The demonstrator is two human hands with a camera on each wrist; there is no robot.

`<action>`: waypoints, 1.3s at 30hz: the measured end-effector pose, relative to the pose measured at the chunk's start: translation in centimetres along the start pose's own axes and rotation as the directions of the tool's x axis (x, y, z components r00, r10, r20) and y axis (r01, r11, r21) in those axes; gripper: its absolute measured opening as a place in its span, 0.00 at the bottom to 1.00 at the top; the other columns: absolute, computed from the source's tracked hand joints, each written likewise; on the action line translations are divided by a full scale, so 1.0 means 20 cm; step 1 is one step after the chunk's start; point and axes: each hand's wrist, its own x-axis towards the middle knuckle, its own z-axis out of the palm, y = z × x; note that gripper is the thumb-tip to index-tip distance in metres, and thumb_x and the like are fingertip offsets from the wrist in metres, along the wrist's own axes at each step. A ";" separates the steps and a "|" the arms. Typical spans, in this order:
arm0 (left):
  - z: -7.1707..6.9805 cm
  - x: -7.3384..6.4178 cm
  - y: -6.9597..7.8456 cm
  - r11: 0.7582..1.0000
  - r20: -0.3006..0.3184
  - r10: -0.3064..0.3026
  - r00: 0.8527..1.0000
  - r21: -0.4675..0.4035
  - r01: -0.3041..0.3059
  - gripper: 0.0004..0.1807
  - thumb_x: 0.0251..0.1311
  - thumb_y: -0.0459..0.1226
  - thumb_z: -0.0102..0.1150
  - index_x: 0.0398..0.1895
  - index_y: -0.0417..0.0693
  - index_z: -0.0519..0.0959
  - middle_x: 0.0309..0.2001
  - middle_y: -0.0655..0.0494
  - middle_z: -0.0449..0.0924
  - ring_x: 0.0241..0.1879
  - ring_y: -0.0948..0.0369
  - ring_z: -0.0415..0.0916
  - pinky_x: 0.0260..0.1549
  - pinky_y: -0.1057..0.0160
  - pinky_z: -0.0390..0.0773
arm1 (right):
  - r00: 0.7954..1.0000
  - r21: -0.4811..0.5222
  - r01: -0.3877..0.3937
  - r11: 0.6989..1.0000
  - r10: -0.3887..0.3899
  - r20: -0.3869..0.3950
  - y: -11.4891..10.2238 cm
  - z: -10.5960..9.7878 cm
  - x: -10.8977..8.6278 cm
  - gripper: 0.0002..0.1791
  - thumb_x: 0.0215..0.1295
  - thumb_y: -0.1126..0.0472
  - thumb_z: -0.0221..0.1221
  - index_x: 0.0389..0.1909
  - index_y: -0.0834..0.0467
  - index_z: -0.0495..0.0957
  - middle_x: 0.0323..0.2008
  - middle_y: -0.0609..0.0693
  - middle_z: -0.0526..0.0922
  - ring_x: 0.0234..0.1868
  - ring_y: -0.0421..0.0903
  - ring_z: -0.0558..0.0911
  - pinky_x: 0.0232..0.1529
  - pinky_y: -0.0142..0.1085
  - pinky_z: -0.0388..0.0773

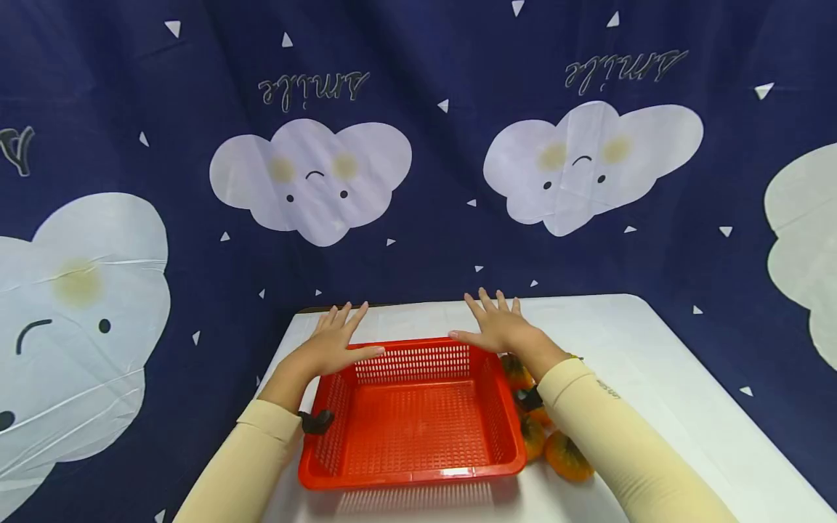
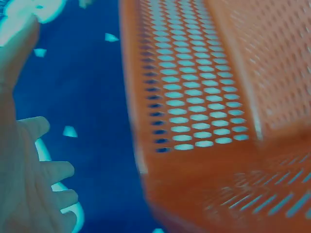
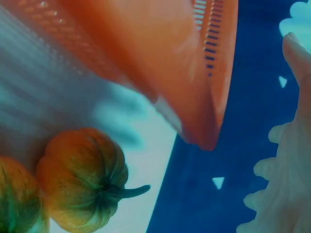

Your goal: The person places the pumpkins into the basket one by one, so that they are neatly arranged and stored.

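basket [image 1: 412, 428] — perforated red plastic | ribbed pumpkins [image 3: 80, 179] | left hand [image 1: 332, 349], right hand [image 1: 500, 328] — splayed

The red rectangular plastic basket [image 1: 418, 432] bore a pattern of slots, the round ribbed pumpkins [image 3: 80, 179] were orange streaked with green, and the navy cloth backdrop [image 1: 445, 43] showed white clouds [image 1: 314, 211] (yellow-cheeked) among white triangles [image 1: 763, 91].

A navy backdrop [image 1: 445, 160] spans the upper head view, dotted with white triangles [image 1: 444, 106]. White clouds [image 1: 310, 185] with upside-down faces sit at 10 and 2 o'clock, under "smile" lettering [image 1: 314, 88]; a larger cloud [image 1: 78, 327] lies at 9, another cropped at 3. A white surface [image 1: 644, 363] spreads toward 5 o'clock.
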 end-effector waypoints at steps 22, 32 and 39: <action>0.47 -0.87 -0.06 0.715 -0.213 -0.273 0.938 -0.697 0.050 0.46 0.68 0.39 0.71 0.84 0.56 0.57 0.21 0.60 0.73 0.18 0.67 0.65 0.18 0.68 0.71 | 0.947 0.322 -0.024 0.946 0.125 -0.297 0.36 0.05 -0.92 0.52 0.72 0.35 0.62 0.83 0.60 0.54 0.72 0.68 0.69 0.70 0.73 0.67 0.64 0.76 0.64; 0.60 -0.89 0.04 0.264 -0.204 -0.394 0.896 -0.959 -0.102 0.39 0.68 0.22 0.61 0.81 0.36 0.60 0.53 0.21 0.78 0.42 0.37 0.86 0.36 0.51 0.90 | 0.815 0.385 0.060 0.921 0.177 -0.551 0.40 0.43 -1.27 0.34 0.58 0.56 0.79 0.65 0.58 0.81 0.63 0.57 0.80 0.62 0.54 0.75 0.62 0.19 0.63; 0.65 -0.91 0.01 0.115 -0.247 -0.311 0.918 -0.968 -0.221 0.45 0.62 0.16 0.61 0.82 0.30 0.53 0.54 0.19 0.76 0.49 0.38 0.84 0.42 0.47 0.86 | 0.856 0.386 0.028 0.922 0.177 -0.485 0.35 0.61 -1.31 0.36 0.50 0.48 0.83 0.60 0.52 0.84 0.59 0.47 0.82 0.59 0.46 0.75 0.54 0.42 0.81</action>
